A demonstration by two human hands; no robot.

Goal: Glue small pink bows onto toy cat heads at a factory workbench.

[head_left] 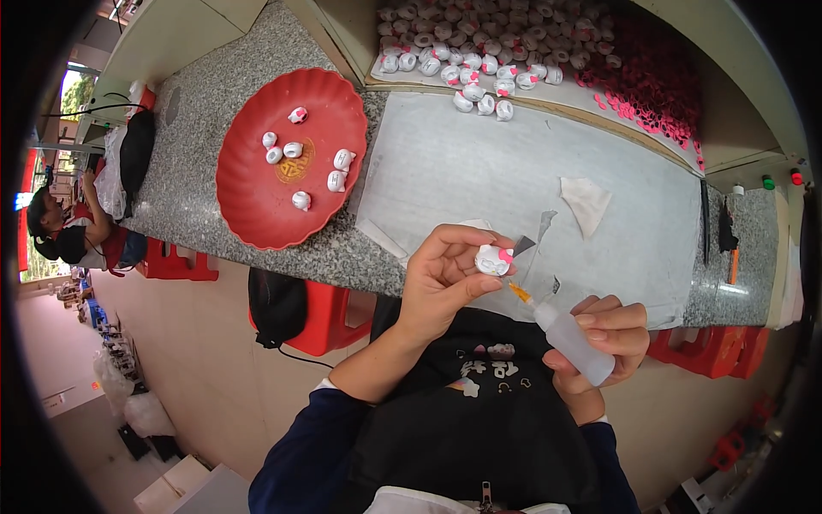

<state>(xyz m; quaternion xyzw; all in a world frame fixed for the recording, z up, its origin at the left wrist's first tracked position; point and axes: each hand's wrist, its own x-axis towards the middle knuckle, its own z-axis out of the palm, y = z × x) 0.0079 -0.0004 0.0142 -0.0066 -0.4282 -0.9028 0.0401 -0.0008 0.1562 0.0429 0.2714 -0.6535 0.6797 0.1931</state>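
Between the thumb and fingers of my left hand is a small white cat-head figure with a pink bow. My right hand grips a translucent squeeze bottle that has an orange needle tip. The tip points up and left, just below the figure; whether it touches cannot be told. Both hands are over the near edge of a white paper sheet. To the left, a red scalloped tray holds several similar white figures.
On the shelf behind lie many white heads and a heap of small pink pieces. A torn white scrap rests on the sheet. Red stools stand under the granite counter. A person sits far left.
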